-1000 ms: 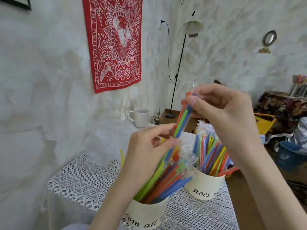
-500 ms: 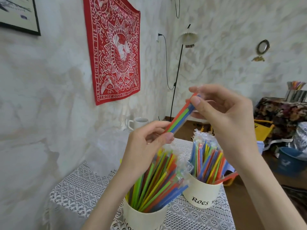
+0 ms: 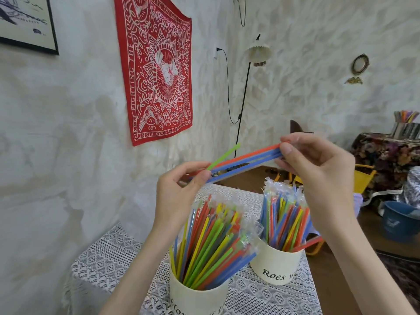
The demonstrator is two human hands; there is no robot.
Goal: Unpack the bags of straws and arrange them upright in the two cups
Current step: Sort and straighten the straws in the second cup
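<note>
lace table (image 3: 109,264) | straw bundle (image 3: 245,161) above cups; left hand (image 3: 179,192), right hand (image 3: 318,169) pinching its ends

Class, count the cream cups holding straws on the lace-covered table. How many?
2. The near cup stands at the table's front, below the left hand; the far cup stands behind it to the right, below the right hand.

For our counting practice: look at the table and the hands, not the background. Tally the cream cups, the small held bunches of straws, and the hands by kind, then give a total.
Cream cups: 2, the near cup and the far cup
Held bunches of straws: 1, the held bunch
Hands: 2, the left hand and the right hand
Total: 5
</note>
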